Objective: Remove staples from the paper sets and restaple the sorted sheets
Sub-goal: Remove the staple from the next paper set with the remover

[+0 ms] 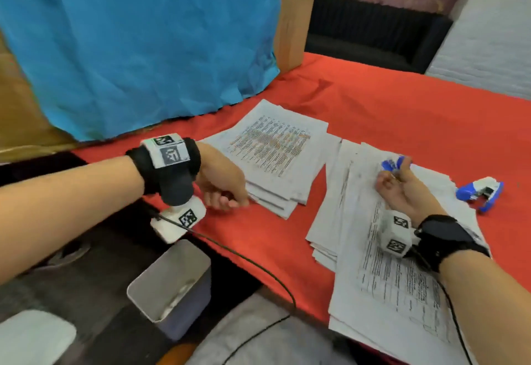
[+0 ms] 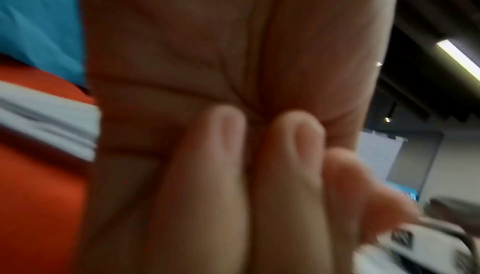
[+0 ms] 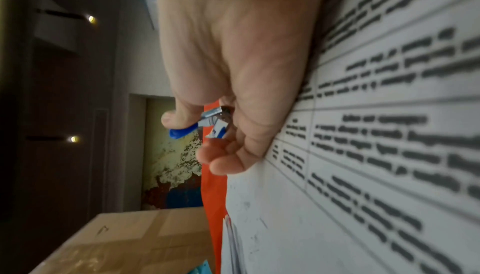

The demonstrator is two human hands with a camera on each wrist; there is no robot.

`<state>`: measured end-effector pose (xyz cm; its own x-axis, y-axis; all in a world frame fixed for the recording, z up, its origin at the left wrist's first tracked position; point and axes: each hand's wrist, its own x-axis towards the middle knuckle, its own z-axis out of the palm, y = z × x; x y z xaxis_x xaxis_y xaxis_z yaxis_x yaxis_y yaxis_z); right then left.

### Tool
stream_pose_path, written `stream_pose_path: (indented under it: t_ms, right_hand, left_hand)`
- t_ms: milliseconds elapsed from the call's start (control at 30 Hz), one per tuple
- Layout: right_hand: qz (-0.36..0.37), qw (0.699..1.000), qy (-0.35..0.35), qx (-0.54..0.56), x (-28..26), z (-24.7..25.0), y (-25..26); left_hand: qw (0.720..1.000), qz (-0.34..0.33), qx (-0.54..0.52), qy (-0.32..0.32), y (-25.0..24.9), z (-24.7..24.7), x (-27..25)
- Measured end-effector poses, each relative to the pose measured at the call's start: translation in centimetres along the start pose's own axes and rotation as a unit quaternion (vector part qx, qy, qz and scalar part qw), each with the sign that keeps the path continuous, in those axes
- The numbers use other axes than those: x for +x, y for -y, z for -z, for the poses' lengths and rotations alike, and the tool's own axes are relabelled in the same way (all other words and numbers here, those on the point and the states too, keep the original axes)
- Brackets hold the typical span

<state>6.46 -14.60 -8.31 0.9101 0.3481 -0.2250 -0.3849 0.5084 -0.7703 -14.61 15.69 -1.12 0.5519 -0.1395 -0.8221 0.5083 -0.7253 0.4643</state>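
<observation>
My left hand (image 1: 227,196) hovers at the near corner of the left paper stack (image 1: 275,157), fingers curled into the palm. The left wrist view shows the left hand (image 2: 259,134) with its fingertips (image 2: 228,126) pressed to the palm and nothing visible in them; the left paper stack (image 2: 46,122) lies beside it. My right hand (image 1: 392,176) rests on the right paper pile (image 1: 373,264) and pinches a blue staple remover (image 1: 392,163) between thumb and fingers. In the right wrist view the staple remover (image 3: 210,127) sits in my right hand (image 3: 197,138) above the printed sheet (image 3: 376,134).
A blue-and-white stapler (image 1: 479,194) lies on the red cloth (image 1: 402,106) right of the pile. A metal bin (image 1: 172,284) stands below the table's near edge. Blue fabric (image 1: 129,42) hangs at the back left beside a wooden post (image 1: 296,13).
</observation>
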Motion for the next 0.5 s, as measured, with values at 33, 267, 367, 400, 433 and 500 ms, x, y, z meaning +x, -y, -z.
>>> stream_pose_path:
  t_ms: [33, 267, 367, 400, 433, 500]
  right_hand:
    - [0.003, 1.000, 0.010, -0.008, 0.1, 0.2, -0.1]
    - [0.017, 1.000, -0.004, -0.025, 0.1, 0.0, -0.6]
    - [0.033, 0.999, -0.009, -0.009, -0.3, -0.5, -0.7]
    - [0.036, 0.999, -0.007, -0.011, -0.5, -0.5, -0.5]
    - [0.039, 0.999, -0.010, -0.015, -0.6, -0.3, -0.2]
    - [0.055, 0.998, -0.025, -0.031, -0.8, 0.3, 1.2]
  left_hand:
    - [0.998, 0.038, 0.046, 0.007, 2.2, -1.0, -1.1]
    - [0.941, 0.216, 0.243, -0.099, 13.9, -7.5, -0.4]
    - [0.936, 0.180, 0.230, -0.198, 15.7, -8.1, 1.5]
    - [0.938, 0.170, 0.237, -0.186, 15.5, -8.1, 1.8]
    - [0.940, 0.155, 0.253, -0.167, 14.9, -8.1, 1.7]
    - [0.943, 0.123, 0.279, -0.134, 12.8, -7.6, 0.6]
